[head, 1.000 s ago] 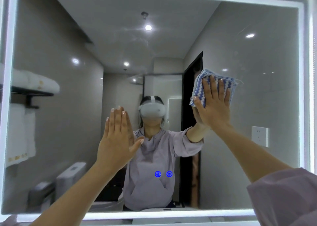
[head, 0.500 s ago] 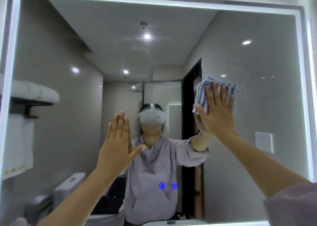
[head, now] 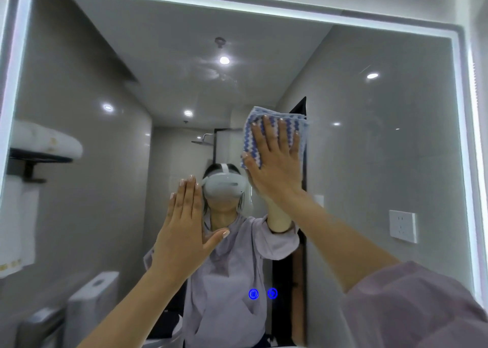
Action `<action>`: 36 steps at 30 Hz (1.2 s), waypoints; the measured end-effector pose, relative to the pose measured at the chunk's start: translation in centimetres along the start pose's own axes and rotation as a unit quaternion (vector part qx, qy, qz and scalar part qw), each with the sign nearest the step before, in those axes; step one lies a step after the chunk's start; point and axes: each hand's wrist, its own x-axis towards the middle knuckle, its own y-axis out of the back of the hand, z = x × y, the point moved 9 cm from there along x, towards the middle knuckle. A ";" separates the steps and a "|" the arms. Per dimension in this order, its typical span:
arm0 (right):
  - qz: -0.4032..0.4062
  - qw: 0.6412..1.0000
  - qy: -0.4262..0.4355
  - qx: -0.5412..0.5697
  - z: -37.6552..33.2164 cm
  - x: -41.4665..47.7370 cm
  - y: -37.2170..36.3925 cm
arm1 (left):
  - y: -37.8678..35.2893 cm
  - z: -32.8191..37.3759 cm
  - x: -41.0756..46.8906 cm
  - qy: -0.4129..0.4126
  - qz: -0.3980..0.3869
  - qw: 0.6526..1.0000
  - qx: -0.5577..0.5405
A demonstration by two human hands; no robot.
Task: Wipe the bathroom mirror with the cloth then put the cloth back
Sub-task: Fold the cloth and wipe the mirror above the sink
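Right hand (head: 274,168) is flat, fingers spread, pressing the folded cloth (head: 248,144) on the mirror (head: 383,149) near its centre, left hand (head: 184,231) flat and empty lower-left; cloth looks soft, light, slip-prone, so press mid-pad.

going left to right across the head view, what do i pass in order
reflected folded towel → left hand → right hand flat on the cloth → reflected wall socket → lit right edge of the mirror
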 end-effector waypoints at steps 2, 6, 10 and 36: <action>-0.003 1.000 0.013 0.012 -2.4 1.0 0.0 | 0.0 0.0 0.0 0.002 0.000 1.000 -0.005; 0.003 0.999 0.044 0.008 -6.5 2.4 0.0 | 0.1 0.0 0.0 -0.001 0.006 1.000 -0.015; -0.016 0.996 0.084 0.023 -9.7 4.3 0.0 | 0.1 0.0 0.0 -0.003 0.013 1.000 -0.013; 0.004 0.999 0.044 -0.016 0.7 4.4 1.3 | -0.2 -0.1 -0.8 -0.009 0.011 1.000 -0.016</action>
